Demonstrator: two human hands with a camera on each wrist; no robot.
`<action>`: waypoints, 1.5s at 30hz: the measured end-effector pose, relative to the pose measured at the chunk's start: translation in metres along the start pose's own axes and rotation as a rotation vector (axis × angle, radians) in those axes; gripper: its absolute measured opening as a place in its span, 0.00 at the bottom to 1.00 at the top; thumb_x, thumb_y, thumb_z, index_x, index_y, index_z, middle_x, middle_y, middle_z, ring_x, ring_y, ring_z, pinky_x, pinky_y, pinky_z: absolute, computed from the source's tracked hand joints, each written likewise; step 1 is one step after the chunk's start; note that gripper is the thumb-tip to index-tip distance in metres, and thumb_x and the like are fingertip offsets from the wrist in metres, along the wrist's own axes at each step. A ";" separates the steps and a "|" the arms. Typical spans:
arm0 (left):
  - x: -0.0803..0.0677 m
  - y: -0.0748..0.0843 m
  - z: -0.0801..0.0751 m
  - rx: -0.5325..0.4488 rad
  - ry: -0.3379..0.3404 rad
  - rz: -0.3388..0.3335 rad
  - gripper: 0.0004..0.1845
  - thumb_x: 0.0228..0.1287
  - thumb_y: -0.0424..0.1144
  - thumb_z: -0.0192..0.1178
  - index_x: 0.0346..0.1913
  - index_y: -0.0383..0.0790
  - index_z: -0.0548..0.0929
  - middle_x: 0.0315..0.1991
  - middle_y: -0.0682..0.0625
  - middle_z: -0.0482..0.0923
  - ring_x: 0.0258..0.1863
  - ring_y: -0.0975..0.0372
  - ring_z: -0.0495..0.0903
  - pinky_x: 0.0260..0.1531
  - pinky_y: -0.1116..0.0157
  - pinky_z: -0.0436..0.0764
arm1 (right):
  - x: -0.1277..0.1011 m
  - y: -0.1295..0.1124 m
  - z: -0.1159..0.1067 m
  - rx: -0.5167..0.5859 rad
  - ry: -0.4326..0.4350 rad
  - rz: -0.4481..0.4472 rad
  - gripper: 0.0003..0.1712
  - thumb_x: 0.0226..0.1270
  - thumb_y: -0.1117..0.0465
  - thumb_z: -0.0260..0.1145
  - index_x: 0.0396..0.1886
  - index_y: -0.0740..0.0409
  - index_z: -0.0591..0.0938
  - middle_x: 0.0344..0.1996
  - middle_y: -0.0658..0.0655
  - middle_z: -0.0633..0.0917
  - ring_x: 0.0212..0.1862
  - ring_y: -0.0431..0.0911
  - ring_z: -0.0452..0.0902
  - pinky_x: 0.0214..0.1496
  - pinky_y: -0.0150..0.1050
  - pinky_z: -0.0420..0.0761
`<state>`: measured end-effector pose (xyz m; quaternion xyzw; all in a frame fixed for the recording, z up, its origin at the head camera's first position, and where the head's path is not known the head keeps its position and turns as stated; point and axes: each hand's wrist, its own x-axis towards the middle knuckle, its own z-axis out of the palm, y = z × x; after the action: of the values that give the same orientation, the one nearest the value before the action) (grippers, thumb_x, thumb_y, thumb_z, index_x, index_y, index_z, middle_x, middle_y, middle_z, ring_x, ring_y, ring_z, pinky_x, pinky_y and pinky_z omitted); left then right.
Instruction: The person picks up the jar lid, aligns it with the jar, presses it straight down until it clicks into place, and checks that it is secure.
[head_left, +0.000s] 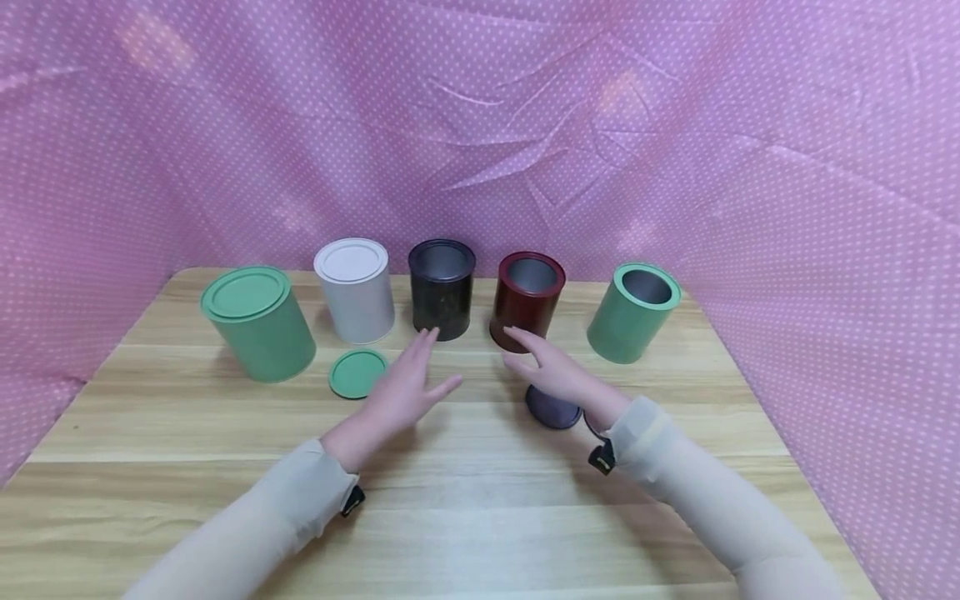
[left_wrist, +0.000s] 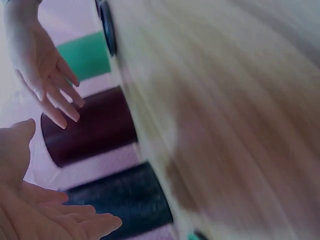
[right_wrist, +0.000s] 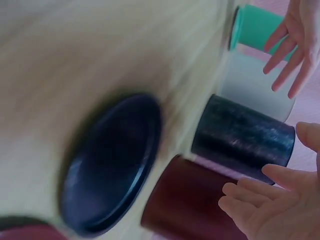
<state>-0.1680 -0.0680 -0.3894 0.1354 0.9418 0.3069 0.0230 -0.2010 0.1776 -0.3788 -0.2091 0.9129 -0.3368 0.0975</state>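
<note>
My left hand [head_left: 401, 387] is held over the table with its fingers straight and its thumb spread, nothing in it. It points toward a black can [head_left: 442, 300] without a lid; a loose green lid [head_left: 352, 373] lies just left of it. My right hand [head_left: 551, 367] also hovers with extended fingers, its fingertips overlapping the lower part of an uncovered dark red can [head_left: 528, 300] in the head view. Under that hand a black lid [right_wrist: 112, 167] lies on the wood, and a red lid [right_wrist: 30, 234] shows at the corner of the right wrist view, mostly hidden by my wrist in the head view.
A large green can [head_left: 262, 333] and a white can [head_left: 356, 300], both lidded, stand on the left. An open green can [head_left: 626, 321] stands at the right. Pink dotted cloth [head_left: 480, 125] hangs behind and beside the wooden table [head_left: 480, 517].
</note>
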 end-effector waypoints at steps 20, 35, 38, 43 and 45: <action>0.033 0.045 0.062 0.152 -0.162 0.199 0.42 0.65 0.59 0.58 0.74 0.38 0.59 0.75 0.42 0.55 0.74 0.46 0.56 0.72 0.51 0.60 | -0.057 0.061 -0.016 -0.133 -0.012 0.085 0.39 0.71 0.50 0.60 0.72 0.69 0.60 0.72 0.74 0.56 0.73 0.67 0.50 0.73 0.63 0.54; 0.047 0.055 0.087 0.248 -0.291 0.249 0.43 0.64 0.63 0.56 0.75 0.45 0.57 0.77 0.40 0.49 0.77 0.50 0.48 0.72 0.47 0.57 | -0.074 0.084 -0.013 -0.233 0.002 -0.007 0.44 0.62 0.52 0.69 0.70 0.71 0.63 0.70 0.76 0.60 0.70 0.70 0.57 0.70 0.64 0.61; 0.048 0.056 0.090 0.251 -0.297 0.238 0.44 0.63 0.63 0.57 0.75 0.45 0.57 0.77 0.39 0.49 0.77 0.49 0.48 0.73 0.47 0.57 | -0.074 0.088 -0.011 -0.237 -0.011 -0.029 0.44 0.61 0.54 0.70 0.69 0.72 0.64 0.69 0.77 0.61 0.69 0.70 0.58 0.69 0.64 0.61; 0.049 0.057 0.095 0.239 -0.310 0.226 0.45 0.62 0.62 0.59 0.75 0.43 0.57 0.76 0.38 0.50 0.76 0.49 0.50 0.74 0.50 0.56 | -0.073 0.091 -0.010 -0.242 -0.041 -0.040 0.44 0.60 0.53 0.71 0.69 0.72 0.64 0.69 0.75 0.62 0.70 0.69 0.58 0.70 0.63 0.62; 0.048 0.058 0.096 0.212 -0.320 0.220 0.46 0.62 0.61 0.60 0.75 0.41 0.57 0.76 0.37 0.50 0.76 0.48 0.49 0.74 0.51 0.56 | -0.072 0.093 -0.009 -0.245 -0.059 -0.036 0.45 0.60 0.51 0.71 0.69 0.72 0.64 0.70 0.75 0.61 0.70 0.69 0.58 0.70 0.63 0.62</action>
<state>-0.1882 0.0442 -0.4315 0.2860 0.9326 0.1817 0.1242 -0.1694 0.2787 -0.4298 -0.2457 0.9400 -0.2183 0.0919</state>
